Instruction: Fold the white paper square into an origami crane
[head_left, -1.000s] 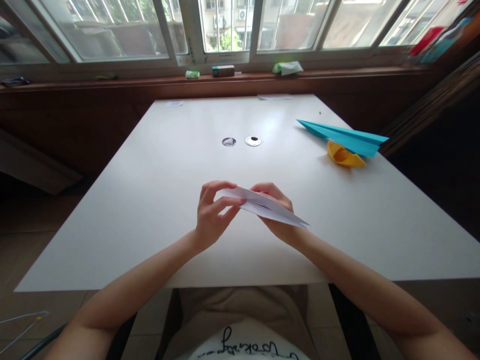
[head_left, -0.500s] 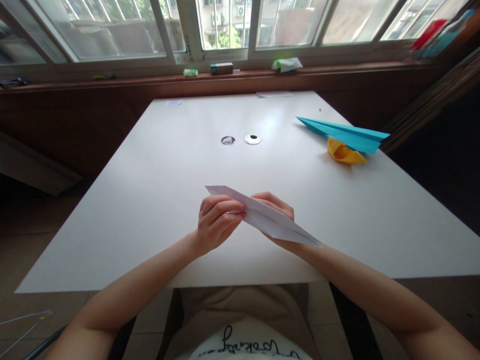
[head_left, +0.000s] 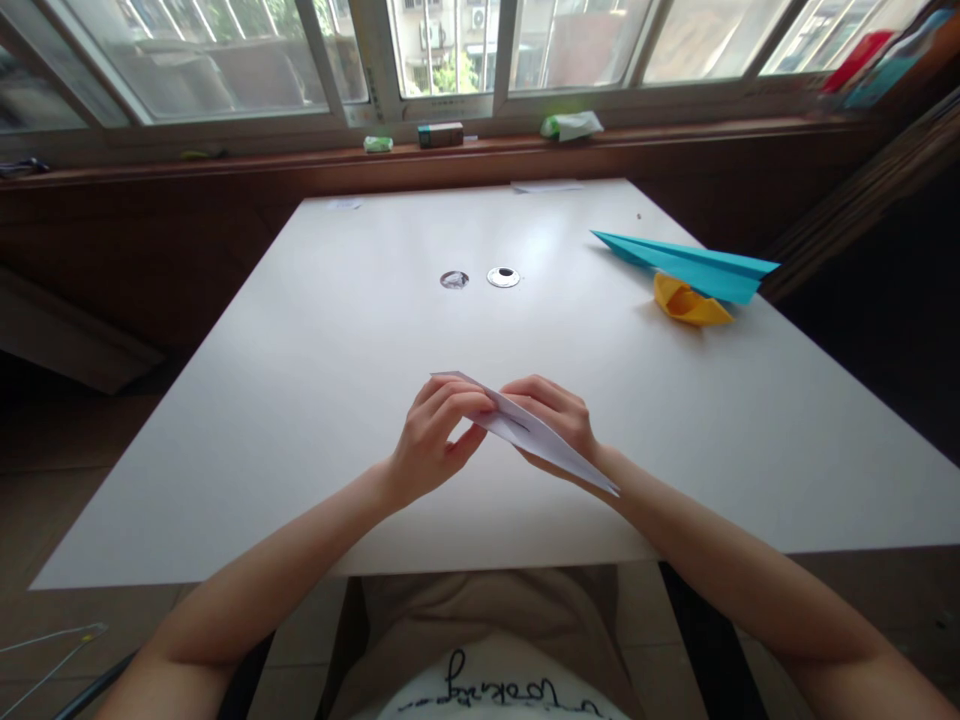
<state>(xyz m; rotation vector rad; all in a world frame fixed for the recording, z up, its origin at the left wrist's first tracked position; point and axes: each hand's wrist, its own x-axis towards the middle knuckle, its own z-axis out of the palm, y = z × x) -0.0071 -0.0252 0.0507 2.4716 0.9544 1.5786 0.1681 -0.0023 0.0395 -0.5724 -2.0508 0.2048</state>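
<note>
A folded sheet of white paper (head_left: 536, 432) is held above the near part of the white table, slanting from upper left down to a narrow tip at lower right. My left hand (head_left: 442, 425) pinches its near side between thumb and fingers. From the far side my right hand (head_left: 551, 410) grips the same paper, its fingers bent and its thumb partly hidden behind the sheet. A dark line, perhaps an opening between folds, runs along the middle of the paper.
At the right of the white table (head_left: 262, 400) lie a blue paper plane (head_left: 690, 265) and a yellow paper boat (head_left: 688, 303). Two round inserts (head_left: 454, 281) are set in the tabletop. Behind, the window ledge carries a small box (head_left: 441, 135) and tissue packs (head_left: 572, 125).
The folded paper has turned and now shows a narrower face. My left thumb and fingers have shifted on it, with a gap opening between them. The plane and boat lie where they were.
</note>
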